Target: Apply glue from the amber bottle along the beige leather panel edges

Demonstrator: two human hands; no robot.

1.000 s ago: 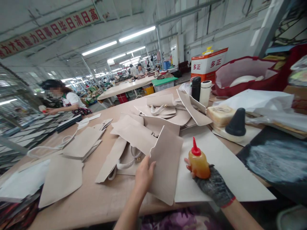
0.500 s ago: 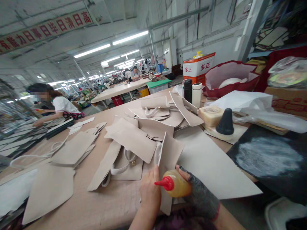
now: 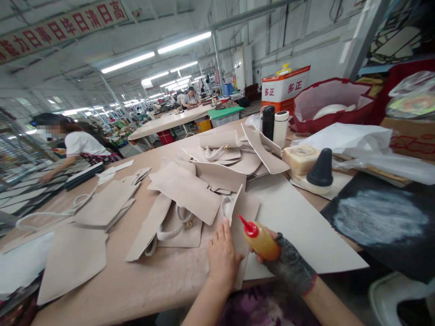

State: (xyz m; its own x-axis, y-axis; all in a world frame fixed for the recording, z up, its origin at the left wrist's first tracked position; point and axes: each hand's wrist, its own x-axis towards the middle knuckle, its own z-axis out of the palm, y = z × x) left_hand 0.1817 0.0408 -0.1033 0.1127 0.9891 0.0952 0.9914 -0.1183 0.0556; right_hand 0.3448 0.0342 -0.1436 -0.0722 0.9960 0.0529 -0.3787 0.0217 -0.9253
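My right hand [image 3: 283, 258], in a dark fingerless glove, grips a squeeze bottle [image 3: 267, 242] of amber liquid, which looks like glue. Its red pointed nozzle tilts up and to the left, just above a beige bag panel [image 3: 249, 213]. Bare and palm down, my left hand [image 3: 222, 253] lies on the left edge of that panel, its fingers stretched forward and thumb apart. The panel has a raised flap and a pale looped handle [image 3: 226, 206] beside it. To the left lies another beige panel with a rope-like handle [image 3: 170, 233] and a gold-coloured ring.
Beige panels [image 3: 190, 185] are heaped mid-table, with another stack [image 3: 74, 258] at left. A large pale sheet [image 3: 299, 226], a dark cone [image 3: 320, 168], a cream block [image 3: 301, 158] and two flasks [image 3: 280, 129] lie right. A co-worker [image 3: 81, 145] leans over a table at left.
The bottle in my right hand has moved right and its nozzle has swung upward, away from my left hand. My left hand has slid slightly forward and flattened on the panel.
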